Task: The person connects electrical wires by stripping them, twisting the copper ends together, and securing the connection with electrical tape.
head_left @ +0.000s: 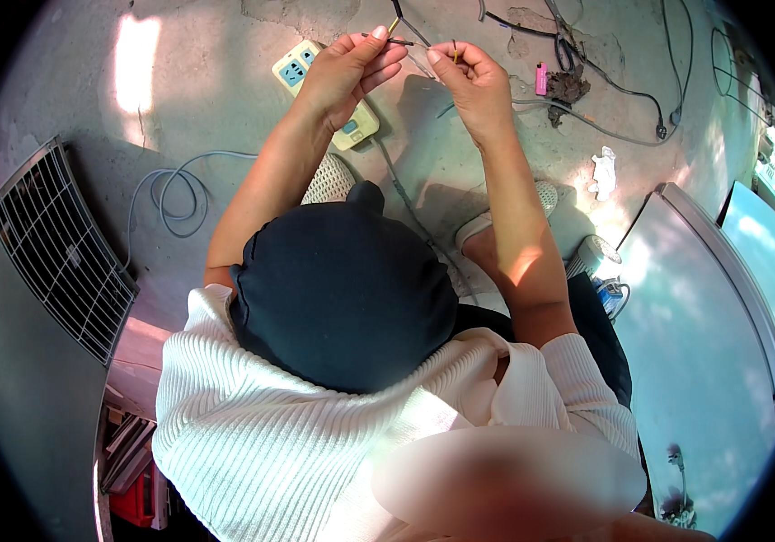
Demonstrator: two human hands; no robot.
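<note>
Both arms reach forward over the concrete floor. My left hand (351,70) is closed in a pinch on a thin dark wire (400,42), between thumb and forefinger. A short gap away, my right hand (476,88) pinches the thin end of a wire; a yellowish strand (455,51) stands up by its fingers. Between the hands, a black cable (398,11) comes in from the top, its thin cores parted. Whether the wire ends are joined cannot be made out. A cream power strip (290,74) with blue sockets lies partly under my left forearm.
Black and grey cables (568,54) sprawl at the far right, near a pink box-shaped item (542,79). Crumpled white paper (602,173) lies right. A grey cord (166,194) coils left, beside a wire grille (62,253). A white panel (695,316) stands right.
</note>
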